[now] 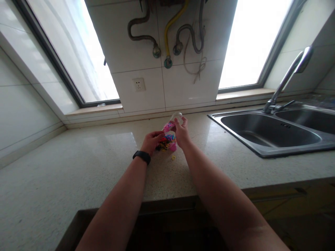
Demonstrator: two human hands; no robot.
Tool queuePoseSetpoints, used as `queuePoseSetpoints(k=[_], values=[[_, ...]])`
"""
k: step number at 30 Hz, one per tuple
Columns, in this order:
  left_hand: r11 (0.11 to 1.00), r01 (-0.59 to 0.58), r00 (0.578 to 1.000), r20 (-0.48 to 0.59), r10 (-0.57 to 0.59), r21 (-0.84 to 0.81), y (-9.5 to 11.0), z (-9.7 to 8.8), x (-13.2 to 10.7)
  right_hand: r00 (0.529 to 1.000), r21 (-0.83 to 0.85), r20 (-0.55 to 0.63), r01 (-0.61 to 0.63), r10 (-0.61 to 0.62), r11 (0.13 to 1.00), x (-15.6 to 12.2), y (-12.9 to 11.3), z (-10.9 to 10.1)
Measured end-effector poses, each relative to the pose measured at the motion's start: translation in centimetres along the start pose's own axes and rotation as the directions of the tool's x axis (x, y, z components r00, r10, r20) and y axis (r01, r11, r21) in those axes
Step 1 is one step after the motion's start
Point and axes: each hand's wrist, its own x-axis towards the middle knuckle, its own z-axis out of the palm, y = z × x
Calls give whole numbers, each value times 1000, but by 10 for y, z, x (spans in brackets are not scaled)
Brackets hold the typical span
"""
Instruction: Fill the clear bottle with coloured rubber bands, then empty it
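My right hand (182, 131) grips a clear plastic container (177, 115), tilted with its lower end toward the left. Small pink pieces (168, 127) show inside it and at its lower end. My left hand (152, 141) has its fingers pressed together at that lower end; what they pinch, if anything, I cannot make out. Below both hands lies a heap of small multicoloured pieces (165, 143), perhaps hair ties, partly hidden by the left hand. A pink rounded object (173, 147) sits at the heap's right side. One small yellow piece (173, 157) lies apart, nearer me.
The speckled pale counter (104, 167) runs along a tiled wall with a socket (138, 84) and hoses (170, 28). To the right is a steel sink (251, 150) with a tall faucet (285, 76). The counter's front edge is below my forearms.
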Motion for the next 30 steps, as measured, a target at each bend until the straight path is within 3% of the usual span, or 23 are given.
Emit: queuePoseSetpoints(k=[12,30], values=[[997,19,999,-39,-23,-78,2,2,-3,999,129,41,-35,30,991,-6,-4,7],[994,58,998,-24,-60,-90,-3,1,1,999,86,38,9,-12,996,-4,-3,5]])
